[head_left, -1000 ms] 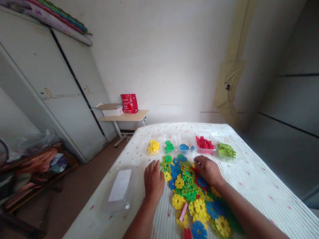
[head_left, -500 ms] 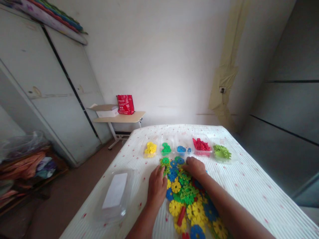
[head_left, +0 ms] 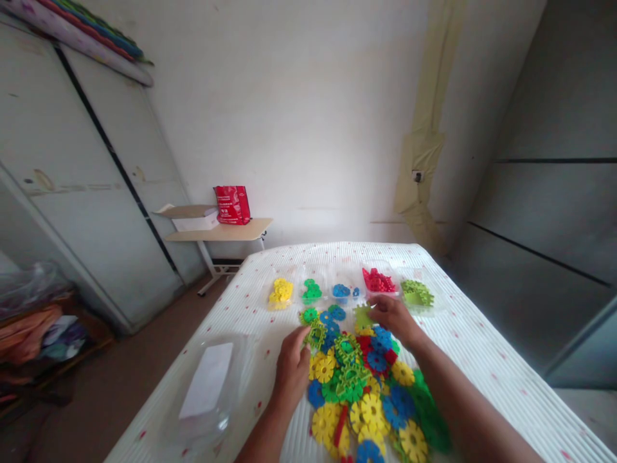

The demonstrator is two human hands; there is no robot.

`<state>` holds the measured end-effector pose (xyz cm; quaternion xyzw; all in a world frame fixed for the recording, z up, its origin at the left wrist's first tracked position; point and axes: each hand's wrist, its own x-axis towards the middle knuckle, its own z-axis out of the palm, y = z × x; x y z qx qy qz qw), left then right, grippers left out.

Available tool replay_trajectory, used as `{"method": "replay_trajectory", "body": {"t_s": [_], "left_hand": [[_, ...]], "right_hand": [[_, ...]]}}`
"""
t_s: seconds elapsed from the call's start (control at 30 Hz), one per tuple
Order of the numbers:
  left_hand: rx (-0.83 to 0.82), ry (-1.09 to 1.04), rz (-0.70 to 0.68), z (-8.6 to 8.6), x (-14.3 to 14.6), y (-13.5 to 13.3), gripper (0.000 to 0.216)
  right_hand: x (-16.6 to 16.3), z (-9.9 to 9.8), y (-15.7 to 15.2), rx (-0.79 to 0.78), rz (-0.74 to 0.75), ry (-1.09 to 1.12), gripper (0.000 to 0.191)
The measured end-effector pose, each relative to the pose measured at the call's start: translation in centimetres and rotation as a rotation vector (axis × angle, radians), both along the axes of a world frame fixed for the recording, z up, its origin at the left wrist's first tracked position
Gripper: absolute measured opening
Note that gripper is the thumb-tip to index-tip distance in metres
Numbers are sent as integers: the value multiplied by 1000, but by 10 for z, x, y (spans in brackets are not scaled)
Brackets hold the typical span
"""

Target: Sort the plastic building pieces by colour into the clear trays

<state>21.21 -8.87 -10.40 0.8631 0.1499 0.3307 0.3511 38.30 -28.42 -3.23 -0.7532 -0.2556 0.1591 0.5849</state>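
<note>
A heap of plastic building pieces (head_left: 371, 411) lies before me: yellow, blue and green flower-shaped discs, red pieces and light green toothed ones. My right hand (head_left: 393, 316) pinches a flat light green toothed piece (head_left: 362, 316) at the heap's far edge. Along the heap's left side, my left hand (head_left: 292, 363) has its fingertips closed at the edge of another light green toothed piece (head_left: 315, 335). Behind the heap stand clear trays holding yellow pieces (head_left: 281, 293), green pieces (head_left: 312, 290), blue pieces (head_left: 341, 292), red pieces (head_left: 378, 281) and light green pieces (head_left: 417, 293).
A clear plastic box (head_left: 226, 411) with a white paper label sits on the striped cloth (head_left: 263, 376) at the left. Beyond the table, a small desk (head_left: 226, 233) carries a red bag (head_left: 232, 204) and a white box (head_left: 195, 220).
My right hand has drawn back from the heap with a light green piece in its fingers. My left hand stays by the heap's left edge. The view has turned slightly right.
</note>
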Motion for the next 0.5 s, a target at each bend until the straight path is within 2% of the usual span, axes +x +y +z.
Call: {"method": "replay_trajectory", "body": {"t_s": [0.13, 0.3, 0.4, 0.5], "left_hand": [[-33, -9, 30, 4, -1, 0, 36], [-59, -22, 47, 3, -1, 1, 34], [-66, -18, 50, 2, 0, 2, 34], [-65, -14, 43, 0, -1, 2, 34]], "right_hand": [[-4, 12, -12, 46, 123, 91, 34], [-26, 15, -1, -28, 286, 145, 27], [-37, 11, 9, -150, 335, 29, 18], [-42, 5, 16, -337, 285, -195, 18]]}}
